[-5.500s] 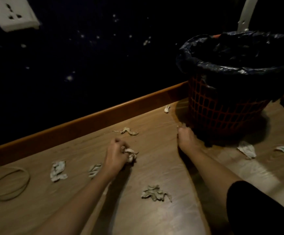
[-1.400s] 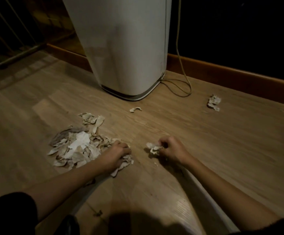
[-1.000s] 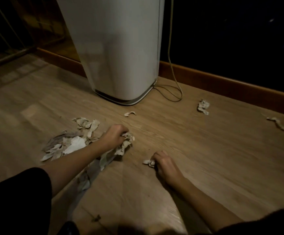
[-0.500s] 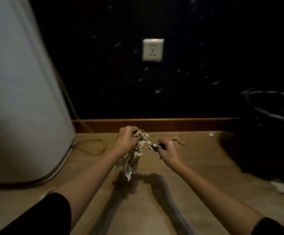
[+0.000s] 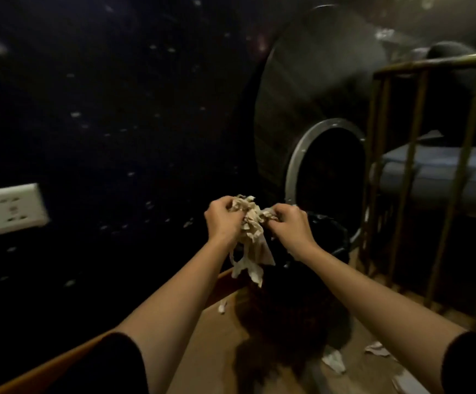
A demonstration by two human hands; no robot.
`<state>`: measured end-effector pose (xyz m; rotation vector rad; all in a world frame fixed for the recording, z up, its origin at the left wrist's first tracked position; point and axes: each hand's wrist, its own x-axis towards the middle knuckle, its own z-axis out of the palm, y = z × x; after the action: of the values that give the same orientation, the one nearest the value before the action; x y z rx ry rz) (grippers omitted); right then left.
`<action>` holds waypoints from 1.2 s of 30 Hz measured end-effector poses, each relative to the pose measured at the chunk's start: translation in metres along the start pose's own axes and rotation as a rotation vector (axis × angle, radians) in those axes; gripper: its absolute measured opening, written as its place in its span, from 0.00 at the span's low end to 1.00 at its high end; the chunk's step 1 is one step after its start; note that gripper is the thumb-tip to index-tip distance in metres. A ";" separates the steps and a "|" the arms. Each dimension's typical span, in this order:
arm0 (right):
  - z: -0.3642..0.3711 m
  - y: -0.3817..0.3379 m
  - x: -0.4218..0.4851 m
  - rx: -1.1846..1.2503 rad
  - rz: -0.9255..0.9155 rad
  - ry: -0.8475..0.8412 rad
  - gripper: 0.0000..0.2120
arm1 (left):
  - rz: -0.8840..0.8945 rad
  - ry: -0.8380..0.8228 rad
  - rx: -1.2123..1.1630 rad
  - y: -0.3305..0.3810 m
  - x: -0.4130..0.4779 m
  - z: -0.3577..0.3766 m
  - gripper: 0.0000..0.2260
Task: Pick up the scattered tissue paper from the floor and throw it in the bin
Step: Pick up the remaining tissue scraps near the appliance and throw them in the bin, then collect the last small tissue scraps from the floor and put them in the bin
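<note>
1. Now, both hands are up off the floor: the left hand (image 5: 222, 220) and the right hand (image 5: 289, 224) are clenched together around one wad of tissue (image 5: 249, 223), held in the air above the dark bin (image 5: 320, 234).
2. The wad looks feather-light and soft; it crushes to whatever shape the fists give it, so weight is no issue.
3. The trouble, by the look of it, is loose bits: a ragged tail hangs down below the fists, and thin strips like that could tear off or flutter wide of the bin.
4. The best hold is likely right where it is, squeezed at the dense middle, with the tail left to follow.
5. In looks, the tissue is pale cream, crumpled and shredded, with torn edges and a long drooping flap.
6. More scraps (image 5: 334, 362) lie on the floor (image 5: 211, 351) beside the bin, one small scrap (image 5: 222, 307) near the skirting, so the job isn't finished.
</note>
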<state>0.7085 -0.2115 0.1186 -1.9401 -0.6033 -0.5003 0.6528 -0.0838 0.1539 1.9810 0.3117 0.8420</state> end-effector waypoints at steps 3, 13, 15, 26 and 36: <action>-0.014 0.032 0.020 -0.032 0.031 0.071 0.03 | -0.006 0.057 -0.132 0.010 0.022 0.044 0.02; 0.000 0.105 0.017 -0.266 0.257 -0.272 0.07 | 0.200 -0.536 0.527 -0.068 0.010 0.103 0.16; 0.004 0.094 0.018 -0.310 0.251 -0.351 0.10 | 0.221 -0.470 0.490 -0.066 0.006 0.092 0.16; 0.125 -0.103 -0.049 -0.098 -0.150 -0.598 0.05 | 0.027 -0.398 0.696 -0.075 -0.047 -0.177 0.10; 0.287 -0.322 -0.337 -0.158 -0.545 -1.498 0.13 | -0.567 -0.458 0.961 -0.140 -0.320 -0.524 0.12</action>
<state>0.2704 0.1044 0.0298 -2.0176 -2.0753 0.7648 0.0826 0.1713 0.0720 2.6457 1.0838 -0.2103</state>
